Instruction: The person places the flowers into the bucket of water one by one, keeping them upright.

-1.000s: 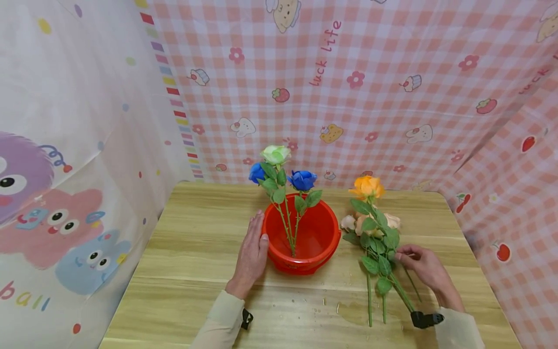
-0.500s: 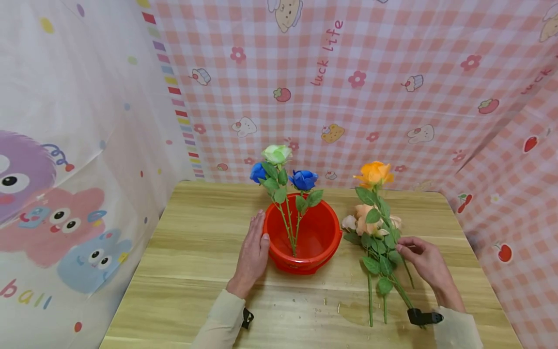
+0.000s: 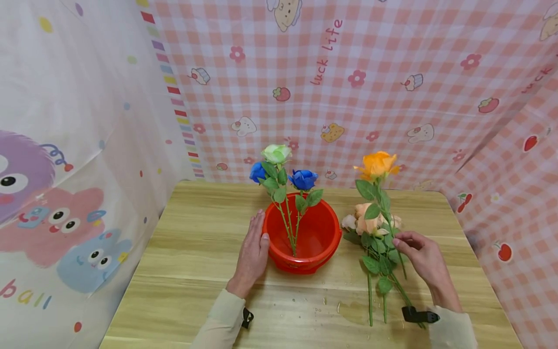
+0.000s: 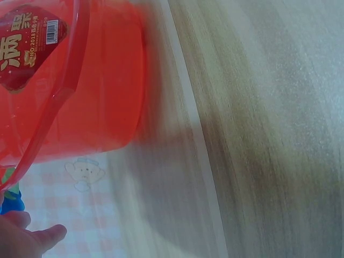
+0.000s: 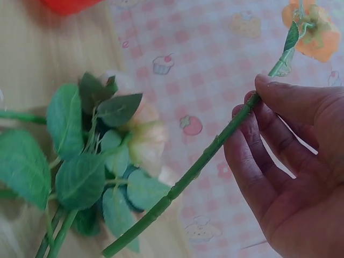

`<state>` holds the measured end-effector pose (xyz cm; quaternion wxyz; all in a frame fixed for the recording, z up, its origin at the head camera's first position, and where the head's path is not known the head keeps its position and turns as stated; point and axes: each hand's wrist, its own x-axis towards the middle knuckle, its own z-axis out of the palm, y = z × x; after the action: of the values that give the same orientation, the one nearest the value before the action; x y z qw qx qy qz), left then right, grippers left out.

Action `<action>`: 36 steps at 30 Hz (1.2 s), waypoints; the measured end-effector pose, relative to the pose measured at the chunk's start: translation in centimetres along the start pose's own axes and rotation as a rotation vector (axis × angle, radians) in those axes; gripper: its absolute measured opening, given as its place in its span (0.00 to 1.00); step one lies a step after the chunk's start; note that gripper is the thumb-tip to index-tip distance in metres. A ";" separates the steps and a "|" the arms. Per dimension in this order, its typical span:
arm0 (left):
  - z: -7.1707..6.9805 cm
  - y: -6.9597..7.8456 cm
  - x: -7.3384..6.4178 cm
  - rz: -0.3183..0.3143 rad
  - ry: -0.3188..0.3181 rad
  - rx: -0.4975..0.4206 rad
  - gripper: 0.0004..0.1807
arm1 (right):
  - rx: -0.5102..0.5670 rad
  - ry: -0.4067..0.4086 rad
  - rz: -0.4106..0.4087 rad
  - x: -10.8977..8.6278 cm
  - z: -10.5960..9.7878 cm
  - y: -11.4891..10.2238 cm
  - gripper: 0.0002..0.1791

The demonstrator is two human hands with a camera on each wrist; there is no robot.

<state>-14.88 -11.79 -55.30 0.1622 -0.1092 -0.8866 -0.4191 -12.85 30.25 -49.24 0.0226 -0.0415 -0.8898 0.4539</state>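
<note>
A red plastic bucket [image 3: 318, 232] stands mid-table, with two blue roses [image 3: 303, 179] and a pale green rose [image 3: 276, 154] leaning inside it. My left hand [image 3: 253, 254] rests straight-fingered along the bucket's left side. In the left wrist view, the bucket [image 4: 107, 91] shows its label and handle, and part of the hand [image 4: 24, 236] appears at the lower corner. My right hand [image 3: 423, 259] pinches the stem of an orange rose [image 3: 378, 166], its bloom raised at the top. The right wrist view shows thumb and fingertips on the green stem [image 5: 199, 164], whose lower end hangs free.
Peach roses [image 3: 366, 220] lie on the table right of the bucket, their leaves and stems [image 3: 370, 300] pointing toward the near edge. Water drops [image 3: 337, 308] wet the wooden table [image 3: 196, 232]. Patterned cloth [image 3: 305, 97] hangs behind and at both sides.
My right hand has lifted the orange rose, drawing it up off the peach roses and slightly right. The left hand and the bucket have stayed in place.
</note>
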 end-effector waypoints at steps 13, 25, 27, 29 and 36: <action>0.0 0.0 0.0 0.014 0.012 0.012 0.31 | 0.064 0.076 -0.033 -0.1 0.5 -2.8 0.20; 0.0 0.1 0.0 0.003 0.006 0.016 0.31 | 0.123 0.100 -0.065 -0.3 1.4 -5.2 0.18; 0.0 0.1 0.0 0.008 0.012 0.019 0.31 | 0.144 0.098 -0.062 -0.3 1.5 -5.5 0.18; 0.0 0.1 0.0 0.004 0.011 0.016 0.31 | 0.160 0.100 -0.057 -0.3 1.7 -5.9 0.19; 0.0 0.0 0.1 -0.017 -0.006 0.004 0.32 | 0.212 0.129 -0.078 -0.2 2.4 -6.9 0.20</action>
<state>-14.92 -11.78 -55.24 0.1561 -0.1025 -0.8889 -0.4183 -13.26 24.25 -45.03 0.1017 -0.0331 -0.8345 0.5406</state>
